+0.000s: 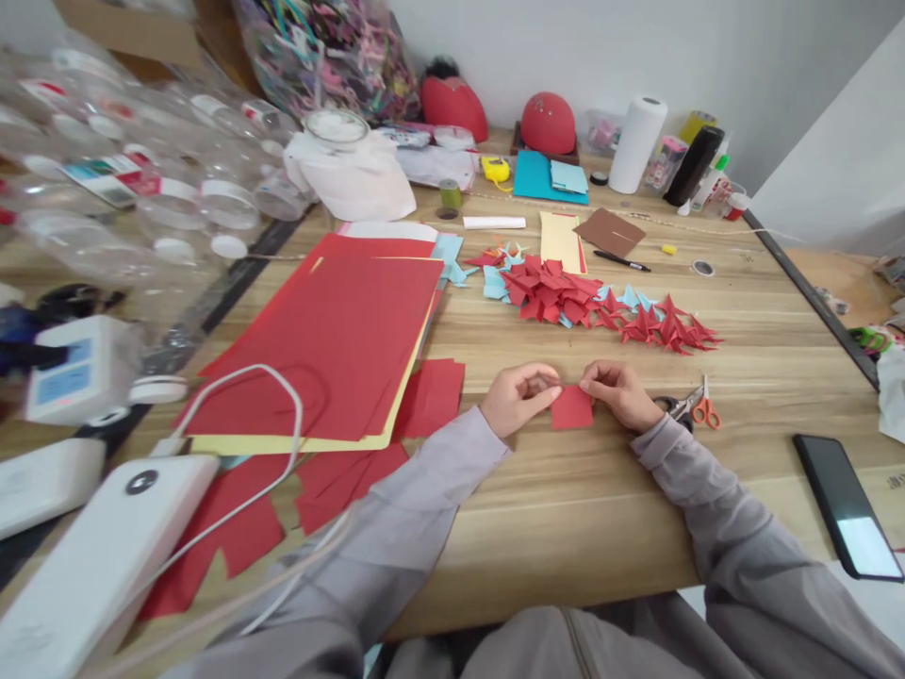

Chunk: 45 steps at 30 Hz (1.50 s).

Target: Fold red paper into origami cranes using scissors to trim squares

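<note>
My red square [572, 411] is between my two hands, toward the near side of the table [566, 528], with its top edge at my fingertips. My left hand [523, 394] grips it by the upper left corner, thumb against finger, and my right hand [622, 391] pinches the upper right corner the same way. Whether its lower edge rests on the wood or hangs just above it, I cannot tell. The square looks flat and plain, so I judge this one to be barely begun, if begun at all; I can't make out whether it is one layer or already doubled over. Well past my hands lies what I take to be finished work: a long heap of pointed red shapes [551, 290], with blue shapes [495, 283] tucked in among them, too jumbled to count. Plenty of paper remains unworked. By my left forearm are flat red pieces [433, 396], partly under a stack of large red sheets [332, 330], and more cut pieces [346, 481] lie nearer me. The scissors [697, 407] sit beside my right wrist, blades apart, in neither hand. As I read it, many shapes are done, this square is not, and the supply is far from used up.
</note>
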Each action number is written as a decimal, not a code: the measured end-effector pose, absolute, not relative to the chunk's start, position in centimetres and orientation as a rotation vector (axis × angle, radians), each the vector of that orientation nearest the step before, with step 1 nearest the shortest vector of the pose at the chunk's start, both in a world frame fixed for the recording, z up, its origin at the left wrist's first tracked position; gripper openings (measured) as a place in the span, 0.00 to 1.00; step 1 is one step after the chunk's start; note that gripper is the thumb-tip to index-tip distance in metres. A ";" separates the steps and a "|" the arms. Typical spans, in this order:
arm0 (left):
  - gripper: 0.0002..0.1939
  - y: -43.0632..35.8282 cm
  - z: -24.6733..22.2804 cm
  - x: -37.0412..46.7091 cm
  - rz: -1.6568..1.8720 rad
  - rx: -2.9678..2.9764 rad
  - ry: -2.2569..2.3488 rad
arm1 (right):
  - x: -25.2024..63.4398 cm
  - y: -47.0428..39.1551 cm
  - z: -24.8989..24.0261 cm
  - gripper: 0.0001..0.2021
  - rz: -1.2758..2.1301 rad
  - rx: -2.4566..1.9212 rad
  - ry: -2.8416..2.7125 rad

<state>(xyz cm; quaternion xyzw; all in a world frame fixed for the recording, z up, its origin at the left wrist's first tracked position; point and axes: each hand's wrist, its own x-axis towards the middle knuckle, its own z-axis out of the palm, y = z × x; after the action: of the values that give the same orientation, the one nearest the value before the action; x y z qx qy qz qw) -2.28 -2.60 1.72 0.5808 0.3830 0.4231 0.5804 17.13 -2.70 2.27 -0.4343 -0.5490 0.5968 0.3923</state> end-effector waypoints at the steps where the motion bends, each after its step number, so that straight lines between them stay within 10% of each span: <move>1: 0.13 -2.7 1.6 -2.0 0.981 1.399 0.917 | 17.0 -2.8 2.4 0.14 1.505 -1.110 -1.417; 45: 0.07 -2.5 1.9 -1.2 1.148 1.474 0.838 | 16.3 -3.6 2.5 0.15 1.150 -1.122 -1.923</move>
<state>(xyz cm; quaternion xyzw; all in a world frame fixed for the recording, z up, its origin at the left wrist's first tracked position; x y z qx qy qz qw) -1.19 -2.45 1.86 0.6147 0.3497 0.4790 0.5201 16.27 -3.65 2.45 -0.4254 -0.7289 0.4361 0.3125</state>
